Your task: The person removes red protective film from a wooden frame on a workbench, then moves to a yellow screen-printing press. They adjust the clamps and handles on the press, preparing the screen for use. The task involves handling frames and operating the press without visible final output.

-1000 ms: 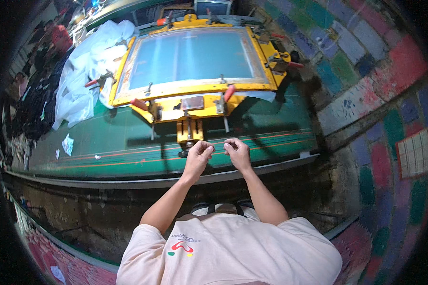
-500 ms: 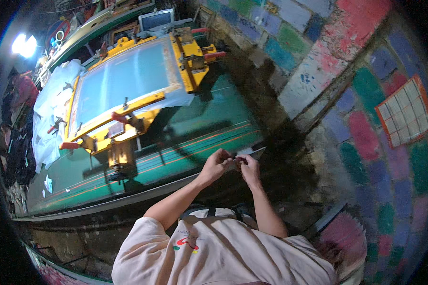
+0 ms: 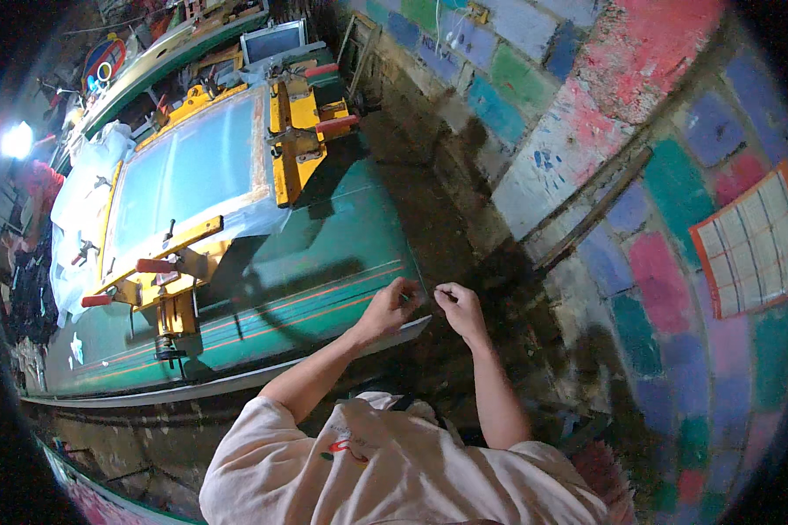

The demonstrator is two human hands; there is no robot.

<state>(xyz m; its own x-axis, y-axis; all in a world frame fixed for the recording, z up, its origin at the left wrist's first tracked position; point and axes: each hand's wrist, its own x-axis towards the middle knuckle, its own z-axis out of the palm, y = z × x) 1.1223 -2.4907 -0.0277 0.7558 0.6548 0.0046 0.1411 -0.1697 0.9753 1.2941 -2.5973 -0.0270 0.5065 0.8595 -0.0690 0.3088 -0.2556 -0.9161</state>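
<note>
My left hand (image 3: 387, 312) is raised over the near right corner of the green table (image 3: 324, 245), its fingers curled in toward the thumb. Just beyond the table's end, my right hand (image 3: 461, 312) pinches thumb and fingertips together. A small gap separates the two hands. Anything between either hand's fingers is too small to make out. Farther left on the table stands a printing screen (image 3: 188, 171), a blue mesh in a pale frame. Yellow metal clamps (image 3: 293, 149) with red handles hold its edges; neither hand touches it.
Crumpled translucent sheeting (image 3: 79, 210) lies left of the screen. A bright lamp (image 3: 16, 140) shines at the far left. To the right rises a block wall (image 3: 626, 289) painted in several colours, with an orange-edged checked sheet (image 3: 749, 241) on it. A pale rail (image 3: 236, 381) edges the table's front.
My hands have drawn apart from each other. The view has shifted, so the table and screen appear farther left and the table's right end shows more.
</note>
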